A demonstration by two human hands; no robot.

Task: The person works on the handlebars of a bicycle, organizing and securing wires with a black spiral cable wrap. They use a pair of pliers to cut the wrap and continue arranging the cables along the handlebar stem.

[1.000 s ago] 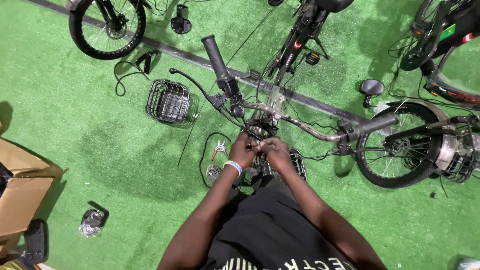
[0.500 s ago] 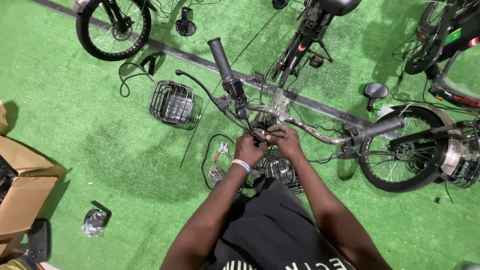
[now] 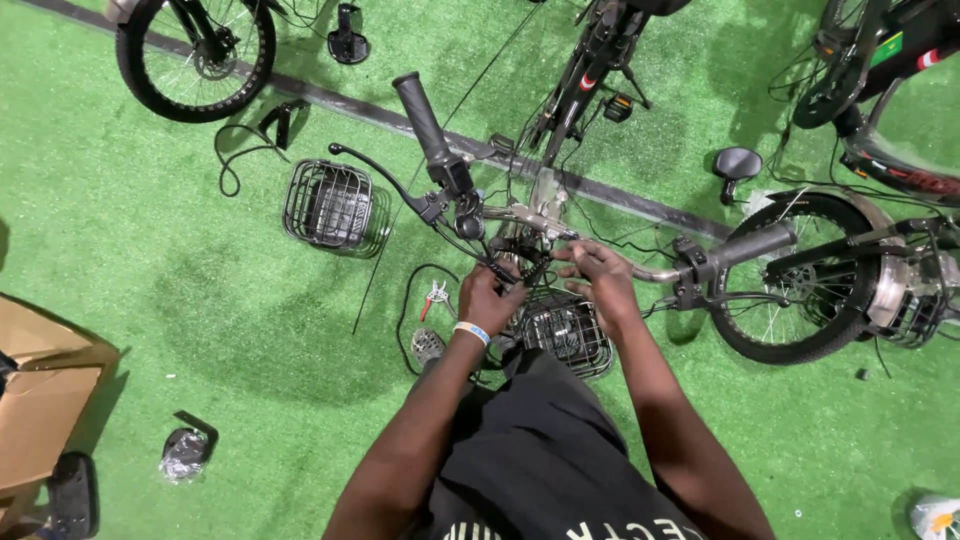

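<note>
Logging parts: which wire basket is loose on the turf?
The wire basket left of the handlebar lies alone on the green turf. The other basket sits under the hands.

The artificial turf floor (image 3: 150, 270) is bright green, crossed by a dark grey stripe (image 3: 330, 95). The loose wire basket (image 3: 330, 205) is black; the flat cardboard box (image 3: 45, 390) is brown.

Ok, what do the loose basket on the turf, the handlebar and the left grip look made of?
Loose basket: looks like dark coated metal wire, an open mesh grid. Handlebar: bare metal tube, going by its silvery shine. Left grip: probably rubber, matte black with a ribbed look. Both hands, left and right, work at the cables by the stem.
</note>
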